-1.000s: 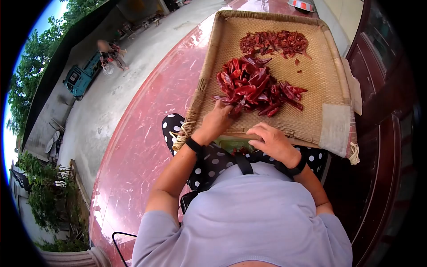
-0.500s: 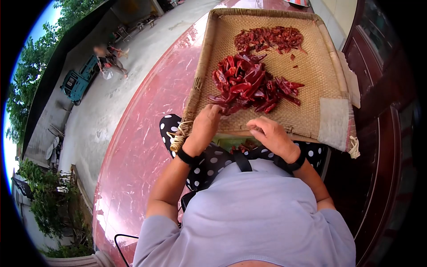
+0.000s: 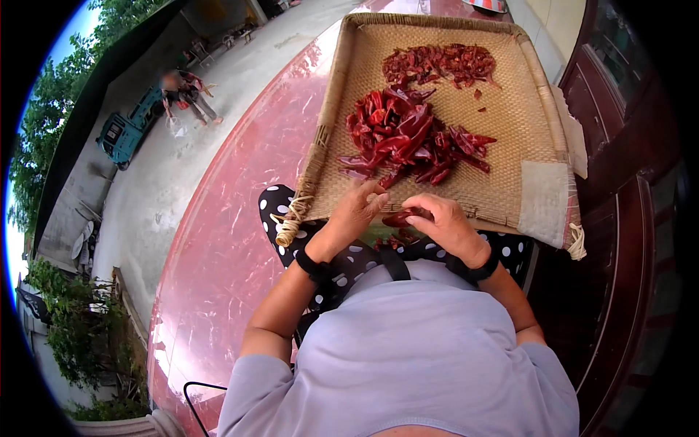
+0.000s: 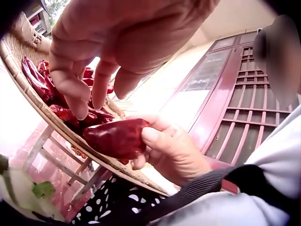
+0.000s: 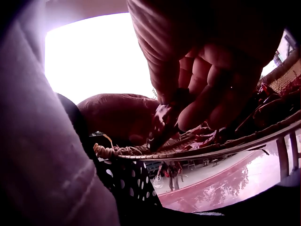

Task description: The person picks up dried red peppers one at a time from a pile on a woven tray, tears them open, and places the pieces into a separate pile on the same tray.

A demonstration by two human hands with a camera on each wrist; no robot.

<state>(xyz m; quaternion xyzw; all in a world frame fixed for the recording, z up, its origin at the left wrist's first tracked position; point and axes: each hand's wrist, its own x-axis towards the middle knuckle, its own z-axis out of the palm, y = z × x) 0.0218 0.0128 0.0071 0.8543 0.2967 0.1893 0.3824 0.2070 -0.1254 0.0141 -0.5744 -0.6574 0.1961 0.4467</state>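
My right hand (image 3: 450,229) pinches a dark red dried chili pepper (image 4: 117,139) between thumb and fingers, at the near rim of a woven tray (image 3: 510,131). Just left of it is my left hand (image 3: 355,213), its fingers (image 4: 70,87) loosely bent above the pepper with nothing between them. In the right wrist view the pepper (image 5: 162,122) points down from the right hand's fingers, partly in shadow. A heap of whole dried chilies (image 3: 397,135) lies on the tray beyond both hands.
Cut chili pieces (image 3: 440,64) form a second pile at the tray's far side. Below the near rim, between the polka-dot trouser legs (image 3: 277,207), red bits (image 3: 399,239) lie in something green. A person (image 3: 186,95) stands in the yard near a teal vehicle (image 3: 124,135).
The left hand has come back from the chili heap towards the right hand. A chili pepper is now in the right hand, whose fingers held nothing visible before.
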